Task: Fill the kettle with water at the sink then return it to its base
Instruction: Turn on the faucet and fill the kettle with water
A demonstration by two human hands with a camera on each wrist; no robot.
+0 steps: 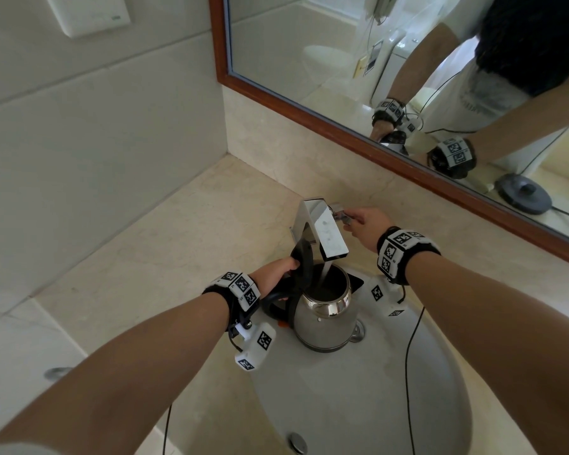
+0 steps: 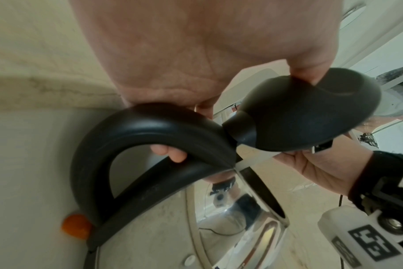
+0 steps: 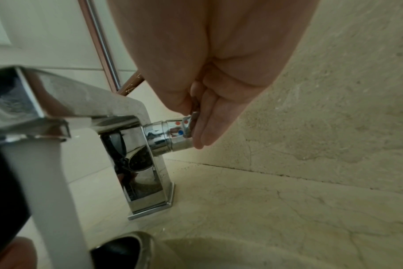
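A steel kettle (image 1: 324, 315) with a black handle (image 2: 136, 143) stands in the sink bowl (image 1: 358, 395) under the chrome tap (image 1: 324, 226). Its black lid (image 2: 295, 112) is tipped open, and a stream of water (image 1: 325, 274) runs from the spout into it. My left hand (image 1: 278, 272) grips the handle, with the thumb pressing the lid back. My right hand (image 1: 363, 224) holds the tap's side lever (image 3: 184, 131) between thumb and fingers. The kettle's base shows only as a reflection in the mirror (image 1: 522, 193), at the right.
A beige marble counter (image 1: 184, 244) surrounds the sink, and a wood-framed mirror (image 1: 391, 60) runs along the back wall. White tiled wall stands to the left. The sink's drain plug (image 1: 358, 330) sits beside the kettle. Cables hang from both wrist cameras.
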